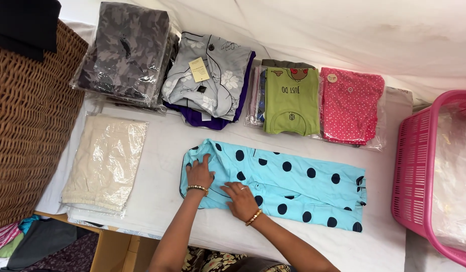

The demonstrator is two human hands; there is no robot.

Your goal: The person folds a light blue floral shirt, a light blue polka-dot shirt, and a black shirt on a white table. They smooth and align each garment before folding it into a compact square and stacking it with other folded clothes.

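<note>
Lying lengthwise left-to-right, polka-dot garment (288,184) under left hand (198,174), right hand (240,200).

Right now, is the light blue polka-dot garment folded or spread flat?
Partly folded: the polka-dot garment lies as a long narrow band on the white table, both hands pressing its left end.

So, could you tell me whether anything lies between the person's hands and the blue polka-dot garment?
Nothing visible does. The left hand and the right hand both rest flat, directly on the blue polka-dot garment, near its left end on the white table. The other folded clothes lie apart from it.
</note>
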